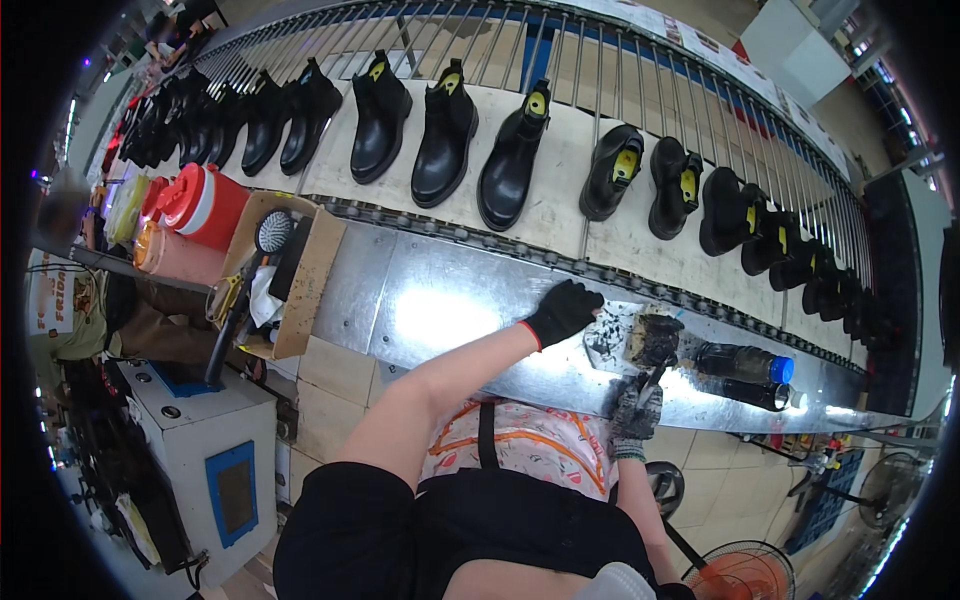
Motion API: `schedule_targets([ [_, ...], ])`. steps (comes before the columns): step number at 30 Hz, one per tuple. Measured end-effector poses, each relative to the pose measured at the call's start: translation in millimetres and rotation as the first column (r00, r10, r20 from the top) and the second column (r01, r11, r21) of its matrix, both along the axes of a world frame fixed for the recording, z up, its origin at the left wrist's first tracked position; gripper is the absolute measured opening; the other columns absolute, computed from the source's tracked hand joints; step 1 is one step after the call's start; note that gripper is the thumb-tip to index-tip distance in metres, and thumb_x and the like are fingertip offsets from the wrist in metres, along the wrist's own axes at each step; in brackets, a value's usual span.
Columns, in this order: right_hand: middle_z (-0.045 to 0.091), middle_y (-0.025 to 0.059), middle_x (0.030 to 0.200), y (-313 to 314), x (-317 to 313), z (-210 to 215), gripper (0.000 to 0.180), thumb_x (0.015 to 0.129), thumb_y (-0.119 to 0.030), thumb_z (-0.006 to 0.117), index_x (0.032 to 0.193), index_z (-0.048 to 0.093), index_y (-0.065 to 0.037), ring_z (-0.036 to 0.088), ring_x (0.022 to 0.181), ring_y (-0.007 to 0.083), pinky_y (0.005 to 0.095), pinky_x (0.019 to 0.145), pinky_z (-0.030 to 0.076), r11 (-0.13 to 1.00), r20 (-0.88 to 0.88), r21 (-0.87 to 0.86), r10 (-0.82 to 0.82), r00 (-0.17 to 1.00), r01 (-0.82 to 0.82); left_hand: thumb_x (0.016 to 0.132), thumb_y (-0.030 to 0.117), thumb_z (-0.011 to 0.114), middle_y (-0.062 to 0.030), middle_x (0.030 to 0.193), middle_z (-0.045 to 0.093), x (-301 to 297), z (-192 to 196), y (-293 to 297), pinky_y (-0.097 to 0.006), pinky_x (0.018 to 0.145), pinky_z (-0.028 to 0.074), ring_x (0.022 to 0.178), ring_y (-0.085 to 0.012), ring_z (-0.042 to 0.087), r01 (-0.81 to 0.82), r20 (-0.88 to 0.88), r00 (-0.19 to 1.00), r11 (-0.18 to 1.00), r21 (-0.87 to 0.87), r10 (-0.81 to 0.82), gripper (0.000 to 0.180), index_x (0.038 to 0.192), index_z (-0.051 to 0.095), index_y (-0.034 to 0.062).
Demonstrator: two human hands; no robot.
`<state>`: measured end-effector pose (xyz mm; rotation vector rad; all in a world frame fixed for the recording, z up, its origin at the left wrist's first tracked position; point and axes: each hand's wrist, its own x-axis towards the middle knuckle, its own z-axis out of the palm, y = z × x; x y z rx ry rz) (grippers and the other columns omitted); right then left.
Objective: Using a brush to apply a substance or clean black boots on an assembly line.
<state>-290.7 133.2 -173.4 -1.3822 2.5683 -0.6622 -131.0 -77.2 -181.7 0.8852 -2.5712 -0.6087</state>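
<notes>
My left hand (pixel 567 312), in a black glove with a red cuff edge, rests on the metal bench. Its fingers are slightly bent and apart, with the tips beside a stained white sheet (pixel 603 343); nothing shows in them. My right hand (pixel 638 408), in a grey knitted glove, is closed around a thin dark handle (pixel 657 374), which points at a dark, smeared container (pixel 655 340) on the sheet. The handle's working end cannot be made out against the dark smears. Right of the container lie a clear bottle with a blue cap (pixel 780 369) and a dark bottle (pixel 755 394).
Beyond the bench, black ankle boots (pixel 512 160) stand in a row on a pale conveyor (pixel 560 190) edged by a chain (pixel 470 235). A cardboard box (pixel 305 290) with a brush and tools sits left, by red jugs (pixel 205 205). An orange fan (pixel 745 572) is lower right.
</notes>
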Motion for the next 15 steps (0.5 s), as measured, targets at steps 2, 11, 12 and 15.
schedule_targets([
  [2, 0.053, 0.0175, 0.084, 0, 1, 7, 0.034, 0.084, -0.03, 0.052, 0.102, 0.055, -0.001, 0.053, 0.079, 0.0343, 0.0448, 0.07, 0.041, 1.0, 0.007, 0.0, 0.007, 1.0, -0.007, 0.077, 0.033, 0.064, -0.01, 0.085, 0.06, 5, 7, -16, -0.041, 0.076, 0.043, 0.083, -0.0281, 0.057, -0.147, -0.187, 0.971, 0.989, 0.024, 0.149, 0.027, 0.091, 0.059, 0.011],
  [11, 0.053, 0.0194, 0.083, 2, 6, 10, 0.039, 0.084, -0.034, 0.05, 0.101, 0.053, 0.001, 0.053, 0.079, 0.0364, 0.0454, 0.071, 0.041, 1.0, 0.026, -0.003, -0.029, 0.999, 0.029, 0.065, 0.045, 0.074, -0.0242, 0.127, 0.042, 43, 49, -172, -0.052, 0.098, 0.032, 0.116, -0.0399, 0.043, -0.822, -0.013, 0.57, 0.57, -0.007, 0.821, 0.102, 0.142, 0.019, 0.0078],
  [12, 0.053, 0.0194, 0.083, -1, 5, 12, 0.039, 0.084, -0.034, 0.05, 0.101, 0.053, 0.001, 0.053, 0.079, 0.0364, 0.0454, 0.071, 0.041, 1.0, 0.02, -0.015, -0.026, 0.999, 0.026, 0.062, 0.039, 0.076, -0.0214, 0.122, 0.045, 50, 51, -183, -0.052, 0.093, 0.037, 0.111, -0.039, 0.047, -0.834, 0.152, 0.55, 0.548, 0.06, 0.821, 0.101, 0.141, 0.021, 0.0102],
  [15, 0.054, 0.0189, 0.084, -3, 8, 18, 0.036, 0.083, -0.032, 0.05, 0.097, 0.054, 0.001, 0.053, 0.079, 0.0358, 0.0456, 0.07, 0.041, 0.998, 0.014, 0.066, -0.014, 1.0, 0.013, 0.062, 0.034, 0.074, -0.0191, 0.116, 0.047, 53, 53, -190, -0.05, 0.089, 0.041, 0.105, -0.0374, 0.05, -0.842, 0.15, 0.539, 0.524, 0.129, 0.829, 0.096, 0.141, 0.023, 0.0131],
])
